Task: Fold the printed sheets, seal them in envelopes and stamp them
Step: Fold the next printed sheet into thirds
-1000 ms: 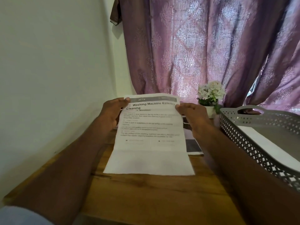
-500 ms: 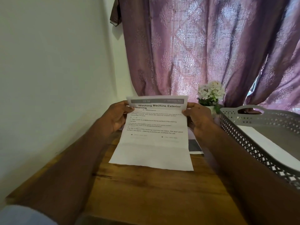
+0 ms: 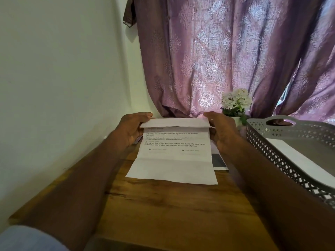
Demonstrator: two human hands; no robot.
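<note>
A printed sheet point(image 3: 174, 158) with black text lies on the wooden table point(image 3: 172, 214), its near edge flat and an old crease across its lower third. Its far end is bent over towards me, hiding the heading. My left hand point(image 3: 131, 130) pinches the left corner of that turned-over flap, and my right hand point(image 3: 220, 131) pinches the right corner. Under the sheet's right side another printed paper point(image 3: 218, 161) with a dark block peeks out.
A grey perforated basket point(image 3: 290, 160) holding white paper stands at the right. A small pot of white flowers point(image 3: 235, 104) sits behind my right hand. A purple curtain point(image 3: 226, 57) hangs behind and a white wall closes the left.
Both hands have brought the sheet's top edge over towards me, so the title line is now covered by the folded flap. The sheet's near edge has stayed on the table.
</note>
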